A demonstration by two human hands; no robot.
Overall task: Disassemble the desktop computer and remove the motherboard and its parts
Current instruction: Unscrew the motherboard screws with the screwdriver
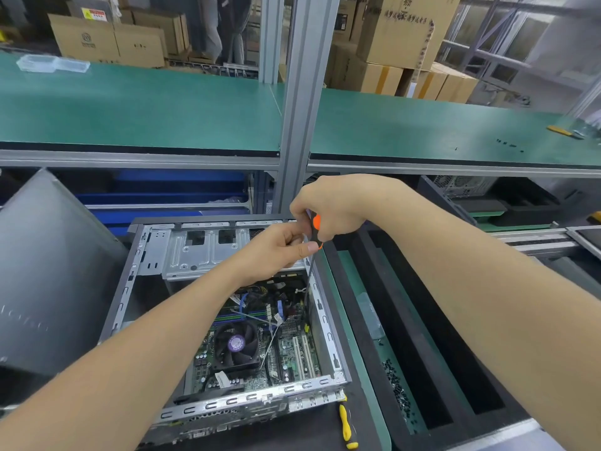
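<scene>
Right hand (338,209) curls round the top of the orange-and-black-handled screwdriver (314,231), and left hand (279,252) pinches it lower down. Its shaft stands near upright, tip down inside the open grey metal desktop case (227,402), by the right wall. The case's long axis runs away from the camera. Inside lies the green motherboard (292,349) with its round black fan (235,345). The black foam tray (422,320) alongside holds small dark screws (396,388).

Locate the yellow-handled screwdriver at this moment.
Head view, lower right: the yellow-handled screwdriver lies on the black mat beside the near right corner of the computer case.
</scene>
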